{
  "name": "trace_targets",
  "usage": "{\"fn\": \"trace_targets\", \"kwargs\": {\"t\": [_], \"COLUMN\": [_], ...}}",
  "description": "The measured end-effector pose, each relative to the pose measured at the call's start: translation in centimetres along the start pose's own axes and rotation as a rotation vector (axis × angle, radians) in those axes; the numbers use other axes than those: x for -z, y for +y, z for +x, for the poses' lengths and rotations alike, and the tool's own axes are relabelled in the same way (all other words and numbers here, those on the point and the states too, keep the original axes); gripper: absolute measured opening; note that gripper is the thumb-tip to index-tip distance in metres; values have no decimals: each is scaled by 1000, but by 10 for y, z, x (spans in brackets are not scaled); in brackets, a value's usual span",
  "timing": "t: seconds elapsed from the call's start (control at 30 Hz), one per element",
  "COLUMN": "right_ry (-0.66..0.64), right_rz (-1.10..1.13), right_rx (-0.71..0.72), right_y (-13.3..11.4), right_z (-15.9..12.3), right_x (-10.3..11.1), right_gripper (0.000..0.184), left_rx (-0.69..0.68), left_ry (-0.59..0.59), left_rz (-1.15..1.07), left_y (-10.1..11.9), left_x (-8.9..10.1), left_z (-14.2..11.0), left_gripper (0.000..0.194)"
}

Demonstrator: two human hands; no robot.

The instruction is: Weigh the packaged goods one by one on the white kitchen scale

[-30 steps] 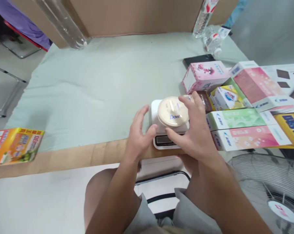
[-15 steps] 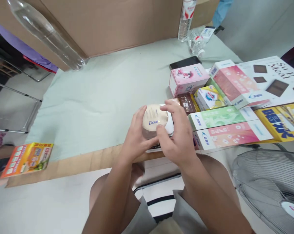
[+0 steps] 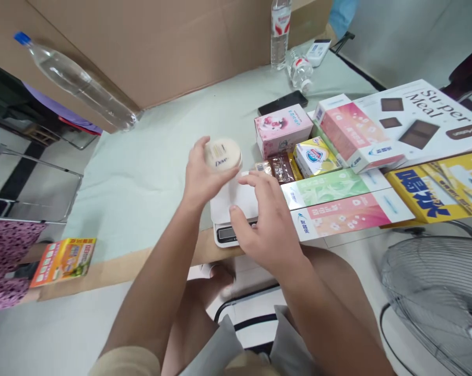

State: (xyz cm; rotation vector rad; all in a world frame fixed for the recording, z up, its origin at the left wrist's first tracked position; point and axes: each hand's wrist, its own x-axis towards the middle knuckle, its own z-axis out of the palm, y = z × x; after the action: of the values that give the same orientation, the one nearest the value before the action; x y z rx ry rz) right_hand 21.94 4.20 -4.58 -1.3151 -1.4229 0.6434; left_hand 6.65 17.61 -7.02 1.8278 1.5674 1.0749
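The left hand [image 3: 200, 180] is clamped on the Dove tub [image 3: 223, 156], its fingers round the tub's left side and its thumb stretched along the near side; the tub sits in the curve between thumb and fingers, its lettered lid facing up, beyond the far left part of the white scale [image 3: 224, 206]; whether its base touches the pale cloth [image 3: 153, 193] or is raised above it, I cannot tell; the right hand [image 3: 267, 224] is well to the near right of the tub, over the right side of the scale, its thumb and fingers apart; the scale's dark display [image 3: 226, 234] shows at its near edge, just left of the right thumb; right of the tub, apart from it, stands the pink box [image 3: 283, 128]; nearer the right hand's fingertips lie the brown packet [image 3: 282, 168] and the green box [image 3: 338, 188], with the yellow soap box [image 3: 316, 156] just beyond.
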Motion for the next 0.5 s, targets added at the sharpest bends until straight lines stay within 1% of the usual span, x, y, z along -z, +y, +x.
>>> {"fn": "trace_targets", "kwargs": {"t": [0.1,0.2,0.3,0.37,0.43,0.5], "right_ry": [24,38,35,36,41,45], "right_rz": [10,14,18,15,1,-18], "right_rx": [3,-5,-20,-26,-28,-20], "right_y": [0,1,2,3,3,3], "right_z": [3,5,6,7,7,7], "right_x": [3,5,6,6,6,6], "right_gripper": [33,33,32,32,31,31], "left_rx": [44,95,126,118,103,86], "left_ry": [-29,-79,-114,-142,-176,-186], "left_rz": [-12,21,67,62,36,-14], "left_y": [-5,-8,-9,-9,-10,-10], "left_x": [-21,-44,-64,-74,-77,-70], "left_z": [37,57,64,67,67,61], "left_gripper": [101,102,104,104,109,112]}}
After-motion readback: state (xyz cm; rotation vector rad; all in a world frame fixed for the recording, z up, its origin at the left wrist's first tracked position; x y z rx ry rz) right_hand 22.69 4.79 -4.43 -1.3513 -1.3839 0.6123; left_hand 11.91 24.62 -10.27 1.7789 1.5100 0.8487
